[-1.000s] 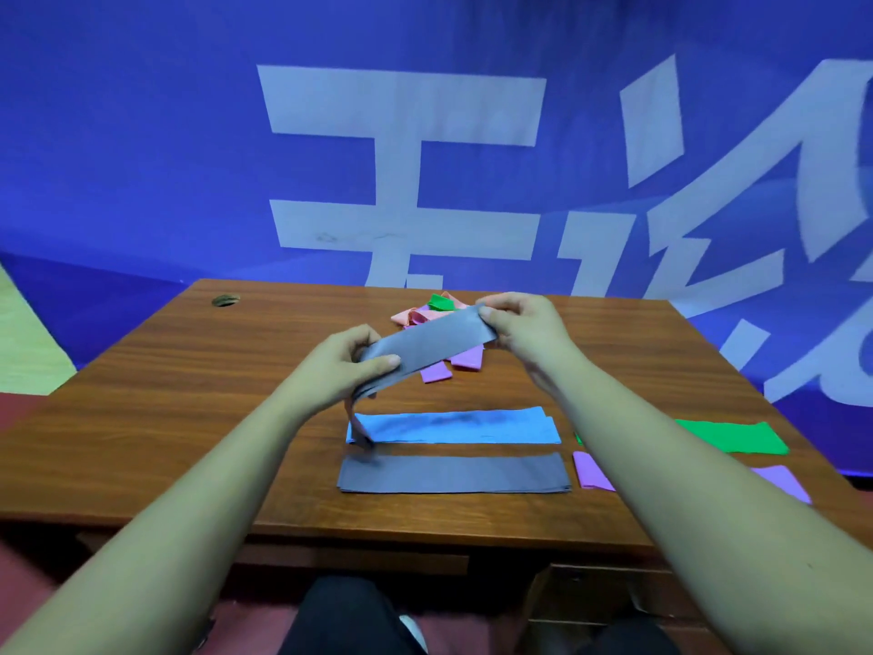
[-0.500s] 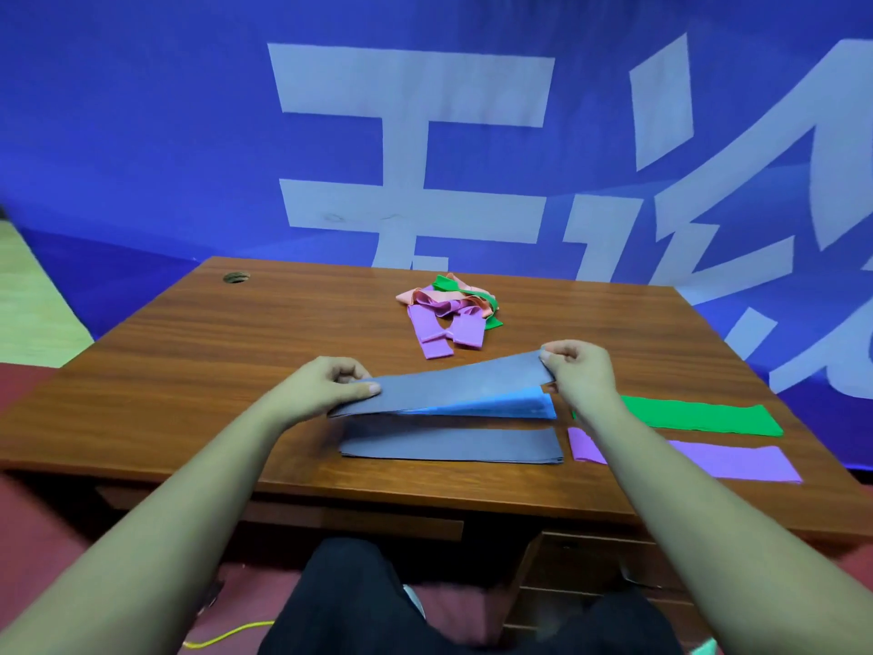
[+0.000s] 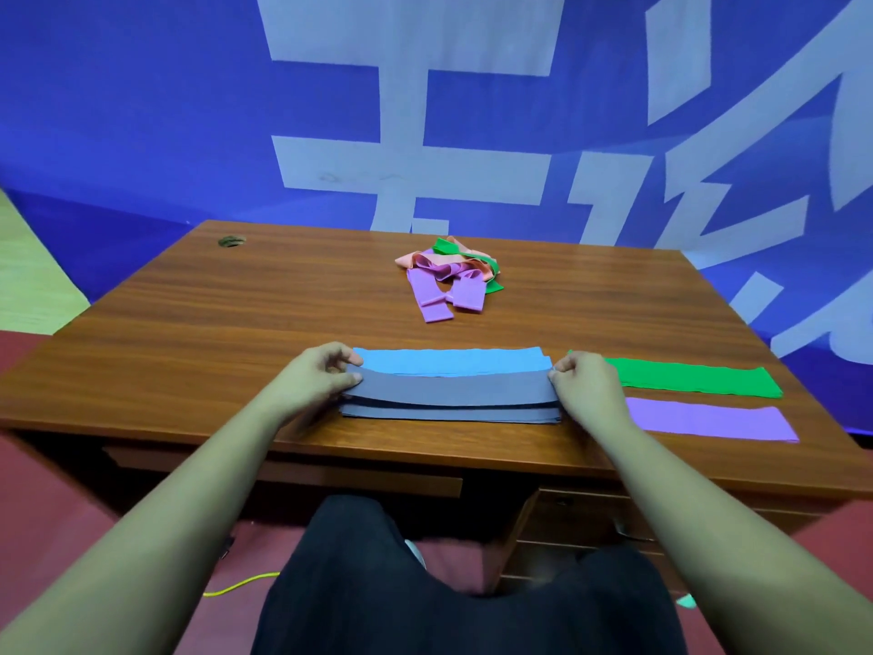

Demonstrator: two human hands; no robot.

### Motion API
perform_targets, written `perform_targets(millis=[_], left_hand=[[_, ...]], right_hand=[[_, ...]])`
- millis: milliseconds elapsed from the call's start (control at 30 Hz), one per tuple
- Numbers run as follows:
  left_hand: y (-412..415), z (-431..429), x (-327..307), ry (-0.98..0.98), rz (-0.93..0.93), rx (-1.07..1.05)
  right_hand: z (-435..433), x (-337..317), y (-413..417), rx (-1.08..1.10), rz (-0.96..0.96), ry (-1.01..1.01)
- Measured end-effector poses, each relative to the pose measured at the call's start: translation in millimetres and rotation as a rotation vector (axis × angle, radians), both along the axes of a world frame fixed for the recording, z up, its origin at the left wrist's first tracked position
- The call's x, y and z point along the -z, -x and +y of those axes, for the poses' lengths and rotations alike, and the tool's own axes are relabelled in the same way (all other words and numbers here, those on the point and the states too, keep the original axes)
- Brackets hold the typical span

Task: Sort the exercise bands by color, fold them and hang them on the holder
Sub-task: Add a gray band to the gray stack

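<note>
A grey band [image 3: 449, 389] lies stretched crosswise near the front edge of the table [image 3: 212, 323], directly over a grey stack [image 3: 449, 414] of the same colour; its middle touches or nearly touches the stack, and its ends are lifted slightly. The left hand [image 3: 316, 378] pinches the band's left end between thumb and curled fingers [image 3: 348, 357]. The right hand [image 3: 586, 385] pinches the right end the same way, with its fingers [image 3: 563, 367] bent tight over the corner. Just behind the grey stack, and parallel to it, a blue band [image 3: 449, 362] lies flat between the two hands. To the right, a green band [image 3: 694, 382] lies flat, and a purple band [image 3: 708, 423] lies flat just in front of it, both running the same way as the grey ones. Farther back, near the middle of the table, sits a loose pile [image 3: 449, 276] of tangled purple, pink and green bands. A round hole [image 3: 231, 241] shows in the far left corner of the table. Drawers [image 3: 567, 527] sit under the table's right side, and a yellow cable [image 3: 236, 586] lies on the red floor. A blue banner [image 3: 141, 111] with large pale characters fills the background.
</note>
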State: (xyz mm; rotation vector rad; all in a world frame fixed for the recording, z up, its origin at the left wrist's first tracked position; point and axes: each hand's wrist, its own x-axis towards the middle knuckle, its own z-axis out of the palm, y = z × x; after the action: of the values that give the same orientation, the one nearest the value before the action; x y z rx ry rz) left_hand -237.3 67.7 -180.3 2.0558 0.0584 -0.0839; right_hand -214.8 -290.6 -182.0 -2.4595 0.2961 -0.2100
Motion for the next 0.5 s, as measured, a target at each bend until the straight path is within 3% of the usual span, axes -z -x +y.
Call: perform_targets(millis=[200,500], left_hand=[[4.0,-2.8,16.5,-0.354,-0.091,-0.005],[1.2,-4.6,27.4,-0.521,-0.223,0.064]], right_hand=[[5.7,18.3,8.3,-0.019,-0.007,0.096],[6.1,26.7,13.2,-0.062,-0.098,0.316]])
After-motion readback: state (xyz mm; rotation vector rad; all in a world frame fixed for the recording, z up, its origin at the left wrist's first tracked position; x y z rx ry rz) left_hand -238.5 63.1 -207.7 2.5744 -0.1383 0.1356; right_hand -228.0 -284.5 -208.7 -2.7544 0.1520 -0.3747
